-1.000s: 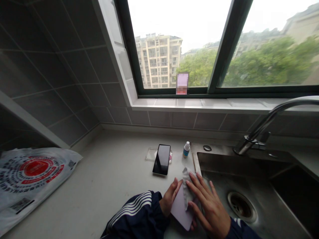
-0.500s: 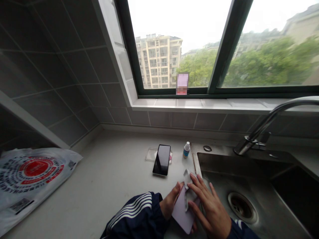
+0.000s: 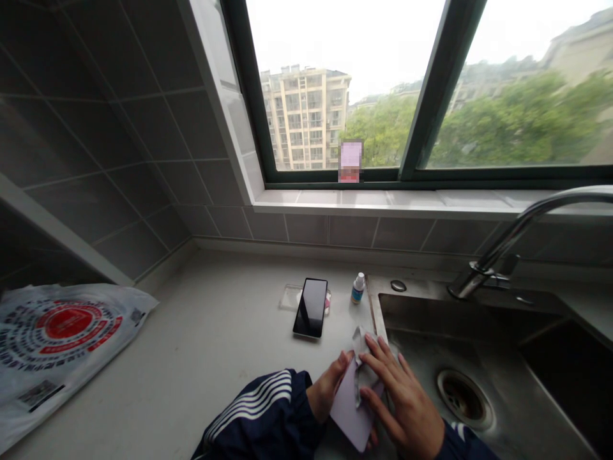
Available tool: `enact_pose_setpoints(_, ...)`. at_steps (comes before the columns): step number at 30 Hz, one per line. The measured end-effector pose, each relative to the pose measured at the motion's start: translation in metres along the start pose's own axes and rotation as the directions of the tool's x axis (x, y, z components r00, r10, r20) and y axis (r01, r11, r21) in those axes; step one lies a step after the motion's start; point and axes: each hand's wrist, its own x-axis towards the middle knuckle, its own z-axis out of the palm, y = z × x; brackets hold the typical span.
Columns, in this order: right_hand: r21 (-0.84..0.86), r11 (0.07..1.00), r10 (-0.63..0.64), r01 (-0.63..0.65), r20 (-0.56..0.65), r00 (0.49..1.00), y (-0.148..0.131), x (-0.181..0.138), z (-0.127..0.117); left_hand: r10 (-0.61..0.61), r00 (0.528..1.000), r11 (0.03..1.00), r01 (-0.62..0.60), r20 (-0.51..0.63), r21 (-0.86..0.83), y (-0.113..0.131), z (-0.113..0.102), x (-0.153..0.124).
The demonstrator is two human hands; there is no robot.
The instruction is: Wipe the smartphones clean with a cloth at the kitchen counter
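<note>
I see the sink (image 3: 421, 332) at right; white plastic bag (image 3: 96, 351) at far left, red-and-black ring print plus a QR-style code, text too small to read. Left hand (image 3: 328, 383) grips the lilac slab (image 3: 347, 418) by the sink's left rim: flat, tilted, rounded corners. Right hand (image 3: 409, 399) spread on the crumpled pale cloth (image 3: 363, 372) over it; can't tell if pinching. Small bottle (image 3: 357, 289): blue label, unreadable.

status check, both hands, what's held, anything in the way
Left hand grips flat lilac rectangular slab. Right hand spread on crumpled grey sheet over it. Small blue and white bottle stands apart; no obstruction seen.
</note>
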Motion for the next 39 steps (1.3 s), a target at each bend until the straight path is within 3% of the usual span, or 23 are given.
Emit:
enact_pose_setpoints(14, -0.052, 0.999, -0.009, 0.01, 0.03, 0.999, -0.003, -0.004, 0.008, 0.039, 0.999, 0.995, -0.04, -0.018, -0.096, -0.006, -0.007, 0.007)
enact_pose_setpoints(25, -0.092, 0.978, -0.189, 0.187, -0.012, 0.982, -0.006, -0.002, 0.004, 0.029, 0.998, 0.974, -0.014, 0.063, -0.225, -0.008, -0.009, 0.004)
enact_pose_setpoints(32, -0.008, 0.987, -0.159, 0.159, -0.024, 0.987, -0.012, -0.001, 0.001, 0.058, 0.994, 0.968, -0.034, 0.09, -0.25, -0.012, -0.012, 0.006)
enact_pose_setpoints(39, -0.085, 0.989, -0.119, 0.124, 0.064, 0.991, 0.005, -0.001, 0.005, 0.068, 0.997, 0.985, -0.062, 0.029, -0.161, -0.008, -0.005, 0.004)
